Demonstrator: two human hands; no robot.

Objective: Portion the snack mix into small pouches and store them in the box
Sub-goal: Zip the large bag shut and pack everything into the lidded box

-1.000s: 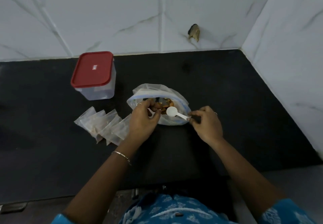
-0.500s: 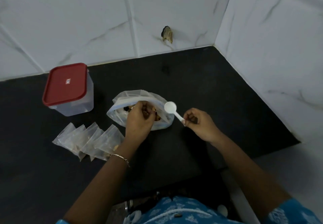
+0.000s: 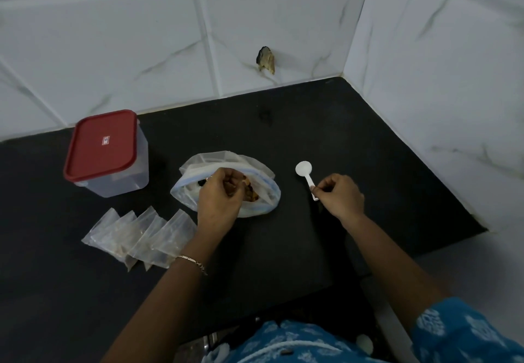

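A clear zip bag of snack mix [image 3: 262,180] lies open in the middle of the black counter. My left hand [image 3: 219,199] rests over its mouth, fingers curled on the mix and the bag's edge. To the right of the bag, my right hand [image 3: 338,197] pinches the handle of a small white plastic spoon [image 3: 305,173], whose empty bowl points away from me. Several small clear pouches [image 3: 140,236] lie fanned out left of my left wrist. The clear box with a red lid [image 3: 103,150] stands closed at the back left.
White marbled tile walls meet in a corner at the back right, with a chipped hole [image 3: 266,59] in the back wall. The black counter [image 3: 354,136] ends near my body and at the right, where a pale floor [image 3: 482,272] shows.
My right hand has carried the spoon out of the bag and off to the right. My left hand has stayed at the bag's mouth. The view has swung to the right.
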